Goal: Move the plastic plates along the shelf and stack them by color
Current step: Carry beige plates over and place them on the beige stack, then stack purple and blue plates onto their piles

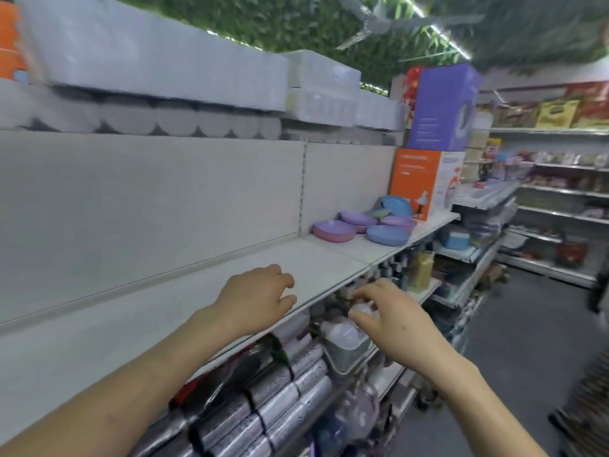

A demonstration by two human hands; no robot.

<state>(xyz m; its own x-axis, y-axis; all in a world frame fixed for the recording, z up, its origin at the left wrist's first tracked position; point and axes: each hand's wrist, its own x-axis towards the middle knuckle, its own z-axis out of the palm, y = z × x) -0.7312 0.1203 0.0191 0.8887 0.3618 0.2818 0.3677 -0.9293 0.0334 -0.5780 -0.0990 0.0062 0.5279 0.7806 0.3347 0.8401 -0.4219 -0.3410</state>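
Several plastic plates lie in a loose group at the far right of the white shelf. A purple plate on a pink one is nearest, a blue plate sits at the shelf's front, more purple plates lie behind, and another blue plate leans at the back. My left hand hovers over the bare shelf near its front edge, fingers loosely curled, holding nothing. My right hand hangs in front of the shelf edge, fingers spread and relaxed, empty. Both hands are well short of the plates.
An orange box with a purple box on top stands just past the plates. White packs fill the shelf above. Silver rolls and a wire basket sit on the shelf below. The aisle floor lies to the right.
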